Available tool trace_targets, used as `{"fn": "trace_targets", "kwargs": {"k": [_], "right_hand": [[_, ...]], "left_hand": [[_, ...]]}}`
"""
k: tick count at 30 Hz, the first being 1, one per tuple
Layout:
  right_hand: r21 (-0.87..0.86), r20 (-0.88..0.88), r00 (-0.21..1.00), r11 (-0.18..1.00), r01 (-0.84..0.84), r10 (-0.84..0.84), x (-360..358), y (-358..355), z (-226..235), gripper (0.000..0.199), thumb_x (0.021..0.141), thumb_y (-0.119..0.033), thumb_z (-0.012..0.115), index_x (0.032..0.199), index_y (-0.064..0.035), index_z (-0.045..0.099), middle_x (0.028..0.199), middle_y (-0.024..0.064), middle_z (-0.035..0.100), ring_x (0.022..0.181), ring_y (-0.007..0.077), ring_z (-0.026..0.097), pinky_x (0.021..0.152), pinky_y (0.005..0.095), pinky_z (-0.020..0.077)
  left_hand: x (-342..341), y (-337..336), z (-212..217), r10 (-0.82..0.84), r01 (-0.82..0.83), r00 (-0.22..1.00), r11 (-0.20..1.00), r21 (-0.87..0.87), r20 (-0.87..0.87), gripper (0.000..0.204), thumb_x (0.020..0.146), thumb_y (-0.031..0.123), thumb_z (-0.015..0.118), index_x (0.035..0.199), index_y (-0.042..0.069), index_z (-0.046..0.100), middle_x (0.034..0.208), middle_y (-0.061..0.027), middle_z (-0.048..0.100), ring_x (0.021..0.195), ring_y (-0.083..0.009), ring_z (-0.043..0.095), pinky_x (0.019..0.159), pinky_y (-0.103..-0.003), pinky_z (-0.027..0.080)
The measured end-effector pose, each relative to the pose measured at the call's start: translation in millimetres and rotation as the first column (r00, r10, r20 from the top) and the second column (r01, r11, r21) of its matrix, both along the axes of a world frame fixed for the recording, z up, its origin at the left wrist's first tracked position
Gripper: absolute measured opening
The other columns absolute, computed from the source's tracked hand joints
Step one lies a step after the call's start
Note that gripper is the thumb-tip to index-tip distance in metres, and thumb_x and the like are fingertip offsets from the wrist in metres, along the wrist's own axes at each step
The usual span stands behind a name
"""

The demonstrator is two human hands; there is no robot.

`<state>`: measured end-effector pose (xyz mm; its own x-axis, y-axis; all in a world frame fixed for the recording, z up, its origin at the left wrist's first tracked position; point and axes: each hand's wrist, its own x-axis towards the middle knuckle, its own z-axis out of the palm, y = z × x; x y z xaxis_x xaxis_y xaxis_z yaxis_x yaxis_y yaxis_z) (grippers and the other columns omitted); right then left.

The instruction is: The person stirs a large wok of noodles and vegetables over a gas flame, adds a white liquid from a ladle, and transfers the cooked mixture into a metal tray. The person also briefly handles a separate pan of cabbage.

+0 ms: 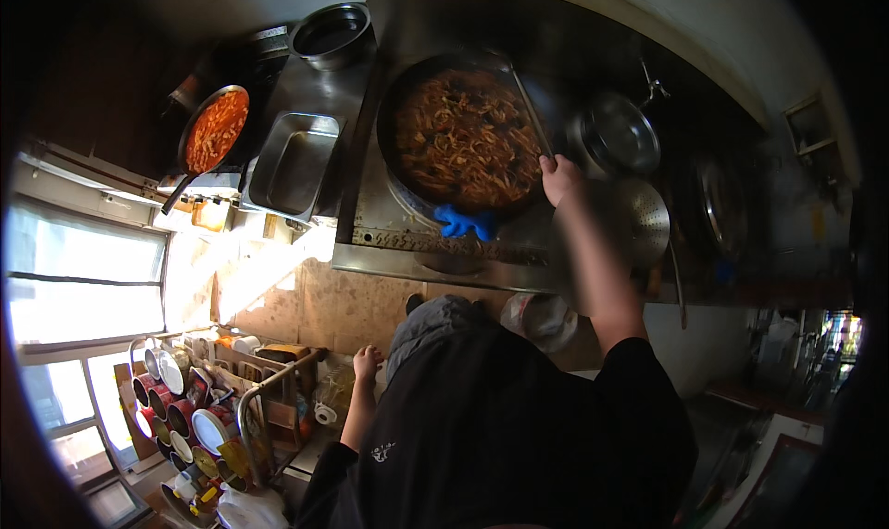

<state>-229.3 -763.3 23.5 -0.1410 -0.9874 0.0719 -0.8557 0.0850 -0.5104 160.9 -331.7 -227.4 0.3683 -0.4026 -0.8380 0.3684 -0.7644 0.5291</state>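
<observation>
My right hand (559,179) is closed round the grip of a long-handled metal utensil (528,103). That utensil slants away along the right side of a big dark pan (385,138), and its working end is too dim to make out. Brown shredded food (463,136) in reddish sauce fills the pan. A blue cloth (463,223) is bunched at the pan's near edge, apart from both hands. Down at my left side hangs my left hand (367,363), fingers loosely bent, with nothing visible in it.
Left of the stove are a rectangular steel tray (294,163), a frying pan of red-sauced food (215,129) and a round steel pot (331,37). Steel bowls (622,136) and a perforated strainer (651,222) lie right. A cart (248,409) with several cans stands behind my left.
</observation>
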Motion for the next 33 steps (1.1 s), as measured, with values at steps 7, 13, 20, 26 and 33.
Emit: {"fn": "trace_targets", "kwargs": {"k": [7, 13, 20, 26, 33], "right_hand": [[0.174, 0.054, 0.977, 0.962, -0.211, 0.205, 10, -16, -10, 0.038, 0.092, -0.039, 0.058, 0.08, -0.0028, 0.057, 0.076, 0.0199, 0.059, 0.077, 0.0415, 0.058, 0.066, 0.0477, 0.0413], [-0.135, -0.041, 0.997, 0.988, -0.07, 0.065, 8, -17, -15, 0.039, 0.092, -0.038, 0.058, 0.08, -0.0017, 0.057, 0.078, 0.0205, 0.06, 0.079, 0.0413, 0.059, 0.066, 0.048, 0.0422], [0.106, 0.041, 0.989, 0.984, -0.146, 0.143, 22, -21, 6, 0.041, 0.093, -0.039, 0.056, 0.083, 0.001, 0.058, 0.081, 0.0226, 0.061, 0.084, 0.0433, 0.058, 0.069, 0.0501, 0.0427], [0.052, 0.071, 0.931, 0.93, -0.363, 0.359, 39, -5, 0, 0.033, 0.091, -0.031, 0.061, 0.08, 0.0009, 0.056, 0.069, 0.0176, 0.057, 0.068, 0.0356, 0.058, 0.061, 0.043, 0.0415], [0.173, 0.093, 0.833, 0.815, -0.553, 0.545, -6, 54, 36, 0.026, 0.087, -0.027, 0.065, 0.094, -0.0021, 0.063, 0.071, 0.0161, 0.063, 0.069, 0.036, 0.063, 0.06, 0.0419, 0.0466]], "left_hand": [[-2, 79, -34, 0.046, -0.041, 0.998, 0.993, 0.111, -0.044, 0.025, 0.093, 0.024, 0.051, 0.105, 0.005, 0.06, 0.085, -0.0082, 0.063, 0.066, -0.0202, 0.061, 0.054, -0.034, 0.047], [-5, 78, -9, 0.02, -0.014, 0.999, 0.981, 0.192, -0.028, 0.025, 0.092, 0.024, 0.051, 0.101, 0.003, 0.061, 0.081, -0.0094, 0.063, 0.066, -0.0214, 0.061, 0.055, -0.035, 0.048], [19, 35, -25, 0.074, -0.073, 0.997, 0.996, 0.042, -0.033, 0.023, 0.094, 0.025, 0.05, 0.1, 0.005, 0.062, 0.08, -0.0056, 0.062, 0.065, -0.0172, 0.059, 0.055, -0.031, 0.046], [38, 5, -19, -0.024, 0.025, 0.999, 0.999, -0.026, 0.025, 0.024, 0.094, 0.026, 0.051, 0.102, 0.006, 0.062, 0.081, -0.0048, 0.063, 0.065, -0.0153, 0.06, 0.055, -0.03, 0.045], [34, 17, -43, -0.129, 0.135, 0.99, 0.983, 0.124, -0.056, 0.022, 0.092, 0.025, 0.052, 0.1, 0.006, 0.062, 0.077, -0.0051, 0.062, 0.058, -0.016, 0.058, 0.049, -0.029, 0.043]]}}
